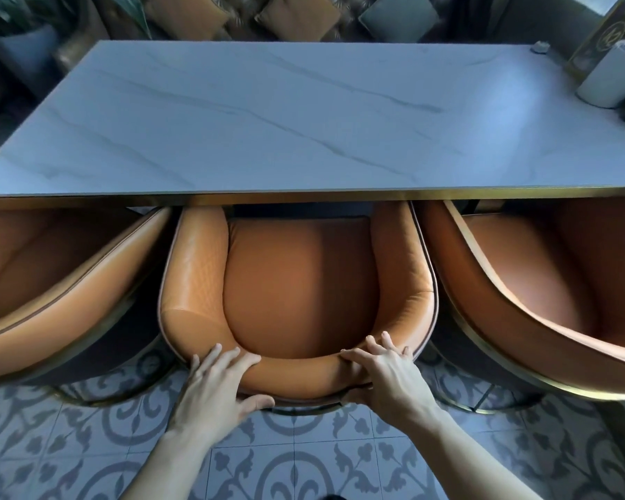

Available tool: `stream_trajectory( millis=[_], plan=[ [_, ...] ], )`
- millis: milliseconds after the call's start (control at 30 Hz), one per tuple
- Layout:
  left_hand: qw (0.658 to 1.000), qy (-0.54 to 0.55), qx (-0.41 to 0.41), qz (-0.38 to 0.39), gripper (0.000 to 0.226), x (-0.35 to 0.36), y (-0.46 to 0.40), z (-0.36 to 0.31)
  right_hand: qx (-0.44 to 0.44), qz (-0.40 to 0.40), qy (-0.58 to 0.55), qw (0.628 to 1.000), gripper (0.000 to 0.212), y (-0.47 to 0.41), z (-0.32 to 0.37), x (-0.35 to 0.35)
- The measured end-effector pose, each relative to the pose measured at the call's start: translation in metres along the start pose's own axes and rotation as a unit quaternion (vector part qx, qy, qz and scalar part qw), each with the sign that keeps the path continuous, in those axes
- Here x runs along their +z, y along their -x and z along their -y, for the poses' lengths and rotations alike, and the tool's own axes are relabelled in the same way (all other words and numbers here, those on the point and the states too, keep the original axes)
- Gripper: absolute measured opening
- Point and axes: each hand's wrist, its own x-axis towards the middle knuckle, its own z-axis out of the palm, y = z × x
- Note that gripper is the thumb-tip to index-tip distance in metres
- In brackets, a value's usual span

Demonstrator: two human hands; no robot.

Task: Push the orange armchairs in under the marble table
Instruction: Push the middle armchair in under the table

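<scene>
At the desk's near edge: middle armchair [300, 283] points straight under desk [304, 113].
Hands: left hand [219, 382], right hand [386, 373] equally near.
Fingers: spread, gripping the backrest.

Three orange leather armchairs stand side by side along the near edge of the marble table [304, 117]. The middle armchair [300, 283] has its arm fronts tucked under the tabletop. The left armchair [51, 276] and right armchair [542, 279] sit angled, fronts also under the edge.

Patterned floor tiles [296, 460] (blue-grey), cushions [285, 16] at bkgd sofa.
</scene>
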Motion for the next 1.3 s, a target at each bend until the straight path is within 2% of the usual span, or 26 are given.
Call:
stream_trajectory(
  millis=[233,367,600,767,967,1300],
  plan=[
    [1.000,-0.005,-0.004,-0.002,0.095,0.006,0.005,-0.010,-0.008,-0.003,0.002,1.000,0.074,0.006,-0.010,-0.003],
    [1.000,-0.005,-0.013,0.023,0.078,0.004,0.009,-0.020,0.001,-0.008,0.004,1.000,0.076,0.015,-0.009,-0.004],
    [0.998,-0.009,0.030,0.056,0.068,0.002,0.011,-0.034,0.015,0.022,0.039,0.999,0.084,0.021,0.002,0.001],
    [0.997,-0.005,0.036,0.067,0.068,-0.001,0.012,-0.045,0.010,0.053,0.040,0.998,0.093,0.025,0.004,-0.008],
    [0.998,-0.004,0.022,0.053,0.062,-0.002,0.009,-0.051,0.020,0.067,0.028,0.997,0.082,0.019,0.008,-0.010],
    [0.999,-0.013,0.016,0.044,0.056,0.000,0.003,-0.050,0.026,0.083,0.032,0.996,0.075,0.016,0.011,-0.009]
  ],
)
